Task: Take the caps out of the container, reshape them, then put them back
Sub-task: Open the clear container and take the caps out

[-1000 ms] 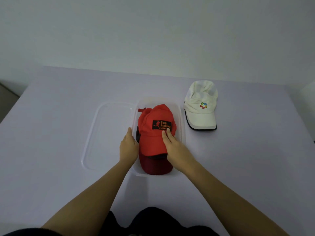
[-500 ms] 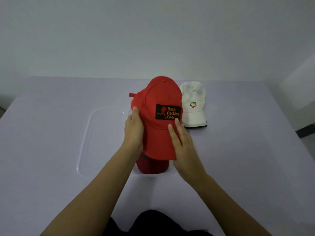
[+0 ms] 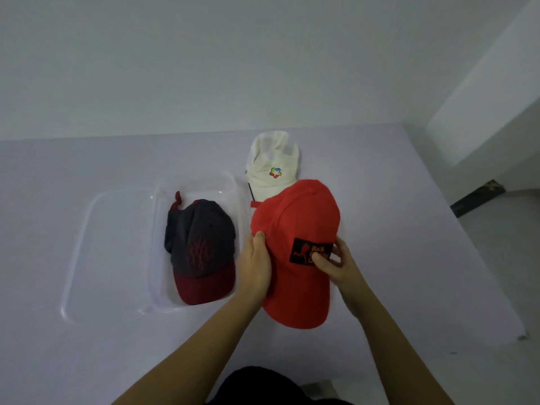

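A red cap (image 3: 295,223) is held just right of a clear container (image 3: 195,185); whether it rests on the counter (image 3: 87,361) is unclear. The left hand (image 3: 255,264) grips its side, and the right hand (image 3: 336,264) pinches at its black patch. A navy cap (image 3: 201,229) lies inside the container. A white cap (image 3: 271,162) lies behind.

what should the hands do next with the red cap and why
Probably set the red cap down on the table on the near side of the white cap, to reshape it there. The left hand and right hand both grip it beside the clear container, so removal looks done; the navy cap waits inside.
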`<state>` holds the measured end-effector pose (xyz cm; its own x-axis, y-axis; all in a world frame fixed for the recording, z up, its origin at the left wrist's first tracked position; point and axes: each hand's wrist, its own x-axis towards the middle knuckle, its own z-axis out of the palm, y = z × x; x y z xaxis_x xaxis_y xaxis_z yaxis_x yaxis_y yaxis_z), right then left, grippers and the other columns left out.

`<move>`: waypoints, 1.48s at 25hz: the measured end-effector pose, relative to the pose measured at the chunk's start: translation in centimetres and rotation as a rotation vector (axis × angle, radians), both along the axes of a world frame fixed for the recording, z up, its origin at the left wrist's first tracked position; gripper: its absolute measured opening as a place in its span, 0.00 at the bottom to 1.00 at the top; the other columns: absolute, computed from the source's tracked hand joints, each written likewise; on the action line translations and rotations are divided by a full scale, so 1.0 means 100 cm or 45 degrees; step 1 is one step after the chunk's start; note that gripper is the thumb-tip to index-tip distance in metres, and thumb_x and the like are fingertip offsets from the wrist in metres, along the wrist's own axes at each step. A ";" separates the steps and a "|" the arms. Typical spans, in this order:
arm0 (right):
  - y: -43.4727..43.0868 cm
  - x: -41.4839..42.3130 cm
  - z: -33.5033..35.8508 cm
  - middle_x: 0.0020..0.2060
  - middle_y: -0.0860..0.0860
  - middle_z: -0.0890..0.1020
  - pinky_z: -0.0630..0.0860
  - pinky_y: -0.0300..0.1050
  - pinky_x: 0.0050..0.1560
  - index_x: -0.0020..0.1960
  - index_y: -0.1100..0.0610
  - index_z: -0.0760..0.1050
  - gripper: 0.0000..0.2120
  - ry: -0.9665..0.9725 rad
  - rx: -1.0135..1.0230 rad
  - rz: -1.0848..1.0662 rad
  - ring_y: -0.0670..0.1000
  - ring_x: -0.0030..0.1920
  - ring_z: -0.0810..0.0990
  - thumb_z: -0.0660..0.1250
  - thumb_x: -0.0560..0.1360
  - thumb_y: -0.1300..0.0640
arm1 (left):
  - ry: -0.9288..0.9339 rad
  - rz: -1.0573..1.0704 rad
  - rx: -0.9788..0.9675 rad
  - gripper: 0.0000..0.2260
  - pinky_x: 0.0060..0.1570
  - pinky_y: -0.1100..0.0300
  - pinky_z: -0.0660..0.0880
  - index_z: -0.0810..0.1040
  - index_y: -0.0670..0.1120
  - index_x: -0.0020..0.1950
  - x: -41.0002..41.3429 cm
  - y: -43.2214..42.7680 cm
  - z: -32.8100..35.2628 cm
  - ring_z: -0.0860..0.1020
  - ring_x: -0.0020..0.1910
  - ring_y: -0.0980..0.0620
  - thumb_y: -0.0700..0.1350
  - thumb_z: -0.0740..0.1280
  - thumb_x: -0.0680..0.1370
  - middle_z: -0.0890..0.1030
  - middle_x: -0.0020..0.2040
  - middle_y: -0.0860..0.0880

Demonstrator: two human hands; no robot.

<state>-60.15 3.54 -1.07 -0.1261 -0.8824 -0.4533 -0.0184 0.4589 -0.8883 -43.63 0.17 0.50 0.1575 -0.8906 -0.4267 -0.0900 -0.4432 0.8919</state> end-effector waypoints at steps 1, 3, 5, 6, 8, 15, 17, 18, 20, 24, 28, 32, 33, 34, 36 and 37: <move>0.004 -0.015 -0.007 0.64 0.49 0.73 0.72 0.55 0.64 0.69 0.44 0.64 0.50 -0.070 0.046 -0.012 0.52 0.63 0.75 0.78 0.51 0.36 | 0.008 -0.034 0.036 0.14 0.48 0.52 0.69 0.69 0.49 0.39 -0.015 0.003 -0.011 0.72 0.42 0.50 0.50 0.51 0.81 0.72 0.38 0.51; 0.010 -0.043 -0.021 0.63 0.52 0.76 0.72 0.57 0.65 0.69 0.44 0.65 0.51 -0.158 0.114 -0.077 0.52 0.62 0.77 0.80 0.49 0.36 | 0.021 -0.074 0.126 0.15 0.48 0.53 0.69 0.70 0.48 0.40 -0.044 0.007 -0.027 0.72 0.42 0.50 0.50 0.51 0.81 0.73 0.39 0.50; 0.012 -0.069 -0.031 0.62 0.53 0.77 0.73 0.56 0.63 0.68 0.46 0.66 0.50 -0.154 0.142 -0.176 0.52 0.60 0.78 0.81 0.50 0.40 | 0.026 -0.088 0.224 0.14 0.50 0.53 0.69 0.72 0.46 0.43 -0.072 0.007 -0.040 0.73 0.45 0.49 0.50 0.51 0.81 0.76 0.43 0.48; 0.011 -0.080 -0.035 0.62 0.52 0.77 0.73 0.54 0.63 0.69 0.46 0.65 0.48 -0.120 0.159 -0.206 0.52 0.60 0.78 0.81 0.53 0.42 | 0.008 -0.098 0.271 0.15 0.51 0.53 0.69 0.73 0.45 0.46 -0.084 0.006 -0.046 0.73 0.48 0.48 0.50 0.51 0.81 0.78 0.47 0.46; 0.009 -0.109 -0.043 0.64 0.51 0.75 0.73 0.53 0.62 0.70 0.46 0.64 0.44 -0.045 0.196 -0.203 0.51 0.61 0.76 0.79 0.58 0.44 | -0.054 -0.127 0.344 0.17 0.56 0.52 0.68 0.73 0.42 0.58 -0.116 0.002 -0.058 0.73 0.55 0.44 0.51 0.50 0.82 0.77 0.59 0.41; -0.025 -0.176 -0.064 0.69 0.47 0.70 0.69 0.52 0.68 0.74 0.46 0.58 0.37 0.320 0.014 -0.089 0.48 0.67 0.70 0.70 0.71 0.44 | -0.216 -0.403 0.174 0.26 0.69 0.51 0.62 0.54 0.44 0.76 -0.195 -0.018 -0.084 0.64 0.71 0.42 0.51 0.56 0.81 0.64 0.73 0.40; -0.037 -0.194 -0.077 0.66 0.46 0.74 0.71 0.52 0.66 0.73 0.44 0.61 0.34 0.449 -0.036 -0.007 0.46 0.65 0.73 0.66 0.69 0.37 | -0.267 -0.433 0.153 0.26 0.68 0.51 0.61 0.54 0.42 0.76 -0.213 -0.024 -0.089 0.64 0.71 0.41 0.50 0.55 0.81 0.64 0.72 0.38; -0.040 -0.201 -0.084 0.64 0.46 0.75 0.71 0.52 0.65 0.72 0.42 0.62 0.34 0.500 -0.033 0.008 0.46 0.64 0.74 0.64 0.69 0.34 | -0.300 -0.441 0.147 0.25 0.69 0.50 0.61 0.54 0.41 0.76 -0.222 -0.026 -0.091 0.64 0.70 0.40 0.49 0.55 0.82 0.64 0.72 0.37; -0.042 -0.215 -0.098 0.63 0.47 0.76 0.72 0.54 0.65 0.71 0.41 0.64 0.33 0.572 -0.023 0.034 0.47 0.64 0.74 0.61 0.69 0.30 | -0.375 -0.481 0.133 0.25 0.70 0.47 0.61 0.55 0.39 0.76 -0.232 -0.028 -0.093 0.64 0.69 0.38 0.48 0.54 0.82 0.66 0.70 0.36; -0.048 -0.199 -0.087 0.73 0.54 0.64 0.57 0.51 0.73 0.74 0.46 0.58 0.32 0.665 -0.038 -0.055 0.53 0.72 0.63 0.63 0.74 0.40 | -0.353 -0.474 0.005 0.23 0.70 0.47 0.62 0.60 0.39 0.73 -0.219 -0.027 -0.090 0.67 0.69 0.40 0.48 0.53 0.81 0.69 0.70 0.39; -0.060 -0.138 -0.056 0.75 0.58 0.56 0.51 0.51 0.73 0.74 0.52 0.58 0.28 0.987 -0.357 -0.087 0.57 0.75 0.52 0.62 0.77 0.50 | -0.405 -0.403 -0.137 0.23 0.70 0.62 0.52 0.53 0.40 0.76 -0.173 -0.033 -0.060 0.58 0.75 0.48 0.45 0.52 0.83 0.59 0.76 0.44; -0.080 -0.053 -0.045 0.74 0.59 0.59 0.49 0.50 0.73 0.73 0.55 0.61 0.27 0.937 -0.570 0.105 0.58 0.75 0.52 0.57 0.76 0.48 | -0.421 -0.178 -0.233 0.23 0.69 0.64 0.55 0.53 0.44 0.77 -0.098 -0.042 -0.034 0.60 0.74 0.51 0.45 0.51 0.83 0.61 0.76 0.46; -0.082 -0.027 -0.043 0.74 0.58 0.59 0.48 0.48 0.73 0.73 0.55 0.60 0.28 0.897 -0.592 0.161 0.57 0.75 0.51 0.56 0.76 0.47 | -0.430 -0.103 -0.235 0.23 0.72 0.60 0.55 0.53 0.44 0.77 -0.073 -0.043 -0.030 0.60 0.74 0.51 0.46 0.51 0.83 0.61 0.76 0.47; -0.082 -0.001 -0.041 0.75 0.57 0.59 0.47 0.47 0.73 0.74 0.54 0.60 0.28 0.860 -0.602 0.221 0.57 0.76 0.51 0.56 0.76 0.47 | -0.450 -0.040 -0.233 0.22 0.73 0.58 0.55 0.54 0.44 0.77 -0.047 -0.043 -0.026 0.59 0.75 0.51 0.46 0.51 0.83 0.60 0.76 0.47; -0.078 0.046 -0.042 0.74 0.56 0.60 0.49 0.46 0.72 0.74 0.53 0.59 0.26 0.819 -0.629 0.371 0.56 0.75 0.53 0.58 0.77 0.49 | -0.510 0.091 -0.226 0.22 0.74 0.56 0.56 0.55 0.43 0.76 0.005 -0.039 -0.022 0.59 0.75 0.50 0.46 0.51 0.83 0.60 0.76 0.47; -0.076 0.071 -0.042 0.73 0.56 0.63 0.52 0.47 0.72 0.73 0.53 0.61 0.25 0.801 -0.656 0.464 0.55 0.74 0.57 0.59 0.77 0.51 | -0.535 0.151 -0.215 0.22 0.73 0.56 0.57 0.56 0.43 0.76 0.032 -0.035 -0.026 0.60 0.75 0.49 0.46 0.52 0.83 0.62 0.76 0.47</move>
<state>-53.09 -4.01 -5.25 0.1109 -0.9914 0.0697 -0.6393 -0.1248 -0.7587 -40.45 -3.38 -2.07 0.3907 -0.9074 -0.1546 -0.4163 -0.3240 0.8495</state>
